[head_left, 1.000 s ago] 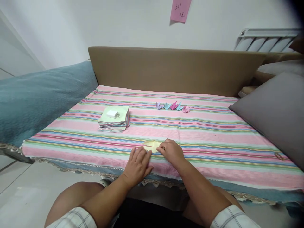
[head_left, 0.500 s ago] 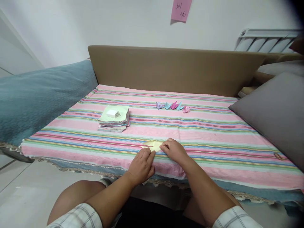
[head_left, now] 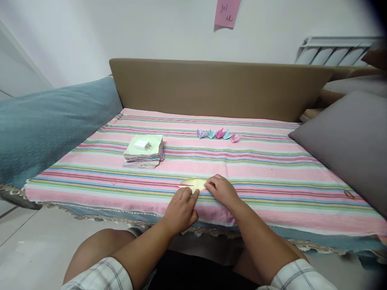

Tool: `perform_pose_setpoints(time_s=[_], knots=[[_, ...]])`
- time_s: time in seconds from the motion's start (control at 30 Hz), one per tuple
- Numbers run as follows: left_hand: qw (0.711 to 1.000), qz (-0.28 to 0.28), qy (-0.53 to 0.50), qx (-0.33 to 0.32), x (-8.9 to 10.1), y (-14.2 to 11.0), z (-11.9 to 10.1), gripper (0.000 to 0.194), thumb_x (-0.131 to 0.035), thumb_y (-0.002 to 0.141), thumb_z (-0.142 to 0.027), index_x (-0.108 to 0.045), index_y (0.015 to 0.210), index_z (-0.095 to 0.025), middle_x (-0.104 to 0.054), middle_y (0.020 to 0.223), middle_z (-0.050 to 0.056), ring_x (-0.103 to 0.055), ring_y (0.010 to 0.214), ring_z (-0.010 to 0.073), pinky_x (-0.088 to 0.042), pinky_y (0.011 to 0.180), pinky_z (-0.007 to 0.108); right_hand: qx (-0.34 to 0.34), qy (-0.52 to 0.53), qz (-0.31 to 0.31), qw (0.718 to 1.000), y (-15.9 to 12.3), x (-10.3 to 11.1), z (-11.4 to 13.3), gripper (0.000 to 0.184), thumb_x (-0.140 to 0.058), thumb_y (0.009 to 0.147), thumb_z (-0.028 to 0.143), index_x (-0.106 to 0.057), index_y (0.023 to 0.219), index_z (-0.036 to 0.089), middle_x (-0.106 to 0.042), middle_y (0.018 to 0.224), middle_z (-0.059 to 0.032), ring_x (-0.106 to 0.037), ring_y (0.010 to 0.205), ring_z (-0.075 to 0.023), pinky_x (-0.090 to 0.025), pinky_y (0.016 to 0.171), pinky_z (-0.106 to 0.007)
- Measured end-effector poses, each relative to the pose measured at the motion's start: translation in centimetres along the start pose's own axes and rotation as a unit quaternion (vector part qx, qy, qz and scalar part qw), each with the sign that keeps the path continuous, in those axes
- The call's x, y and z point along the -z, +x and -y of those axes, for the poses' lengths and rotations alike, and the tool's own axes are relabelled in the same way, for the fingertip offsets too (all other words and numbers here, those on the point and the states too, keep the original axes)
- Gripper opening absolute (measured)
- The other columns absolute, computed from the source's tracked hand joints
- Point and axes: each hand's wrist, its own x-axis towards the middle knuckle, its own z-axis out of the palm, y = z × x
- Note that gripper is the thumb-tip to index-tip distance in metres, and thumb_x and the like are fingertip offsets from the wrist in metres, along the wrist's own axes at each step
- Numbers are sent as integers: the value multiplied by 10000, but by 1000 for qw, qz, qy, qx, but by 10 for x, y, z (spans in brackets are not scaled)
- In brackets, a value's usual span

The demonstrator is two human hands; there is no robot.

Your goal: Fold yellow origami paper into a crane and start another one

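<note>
A pale yellow folded paper [head_left: 194, 184] lies on the striped cloth [head_left: 272, 173] near the front edge. My left hand [head_left: 180, 209] rests on the cloth with its fingertips pressing the paper's near edge, fingers close together. My right hand [head_left: 222, 190] pinches the paper's right side with curled fingers. Both hands hide part of the paper.
A stack of coloured paper sheets [head_left: 143, 152] with a white charger plug [head_left: 142, 144] on top lies to the left. A row of several small folded paper pieces [head_left: 216, 134] sits further back. A teal cushion [head_left: 51, 125] is at left, a grey cushion [head_left: 347, 141] at right.
My left hand has slid right, up to the paper's near edge, and its fingers have drawn together. The right hand has stayed on the paper.
</note>
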Motion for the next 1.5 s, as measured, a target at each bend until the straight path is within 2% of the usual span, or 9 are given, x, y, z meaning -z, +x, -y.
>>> perform_pose_setpoints(time_s=[0.13, 0.27, 0.33, 0.47, 0.7, 1.03, 1.27, 1.37, 1.5], knots=[[1000, -2, 6, -2, -1, 0, 0, 634, -506, 703, -193, -379, 1323, -177, -464, 1105, 138, -428, 1073, 319, -379, 919, 511, 43, 0, -42, 998, -12, 3, -1, 217, -422, 894, 263, -626, 900, 190, -583, 831, -28, -520, 805, -144, -369, 712, -235], [1000, -1, 3, -3, 0, 0, 0, 636, -506, 704, -203, -380, 1325, -153, -458, 1105, 142, -423, 1075, 314, -379, 935, 491, 114, -85, 10, 990, -28, -5, 9, 279, -412, 904, 256, -592, 1117, 241, -609, 898, -44, -519, 880, -177, -367, 782, -270], [1000, 0, 3, 1, 0, 0, 0, 634, -503, 706, -206, -381, 1325, -139, -458, 1106, 146, -419, 1078, 313, -376, 943, 485, 123, -126, 24, 984, -33, -11, 13, 315, -412, 906, 255, -555, 1187, 249, -615, 948, -56, -514, 911, -191, -366, 792, -284], [1000, 1, 8, 2, 0, 0, -1, 628, -497, 715, -209, -378, 1327, -143, -460, 1117, 149, -425, 1079, 316, -373, 942, 497, 106, -179, 25, 978, -37, -16, 15, 367, -458, 891, 295, -510, 1251, 251, -607, 978, -75, -512, 918, -215, -372, 774, -307], [1000, -6, 13, -6, -1, 0, -1, 615, -497, 719, -204, -388, 1319, -128, -468, 1103, 149, -429, 1076, 311, -377, 932, 500, 86, -205, 28, 975, -38, -14, 12, 401, -491, 875, 345, -492, 1268, 263, -596, 989, -81, -514, 919, -229, -381, 770, -326], [1000, -4, 27, -15, -1, 0, 1, 607, -501, 721, -212, -399, 1310, -108, -462, 1100, 152, -418, 1078, 308, -372, 942, 485, 62, -180, 22, 981, -37, -14, 11, 421, -482, 870, 380, -511, 1254, 208, -603, 1036, -98, -519, 955, -237, -391, 802, -332], [1000, -4, 27, -12, -1, 0, 0, 612, -502, 723, -204, -392, 1315, -99, -464, 1109, 155, -420, 1076, 304, -371, 950, 477, 25, -171, 13, 985, -36, -8, 4, 415, -472, 870, 403, -545, 1214, 180, -624, 944, -102, -538, 919, -242, -402, 772, -325], [999, -9, 28, -13, -1, 0, 0, 605, -502, 722, -201, -401, 1310, -98, -468, 1098, 154, -420, 1074, 306, -372, 951, 479, 3, -140, 5, 990, -35, -4, -1, 374, -490, 859, 385, -574, 1168, 193, -626, 947, -103, -544, 933, -243, -406, 764, -323], [999, -14, 31, -13, -3, -1, 1, 611, -514, 715, -212, -409, 1306, -98, -462, 1101, 154, -418, 1078, 315, -376, 948, 483, -56, -1, -48, 997, -29, -2, -10, 259, -490, 842, 337, -611, 1029, 205, -611, 963, -66, -571, 835, -190, -428, 694, -289]])
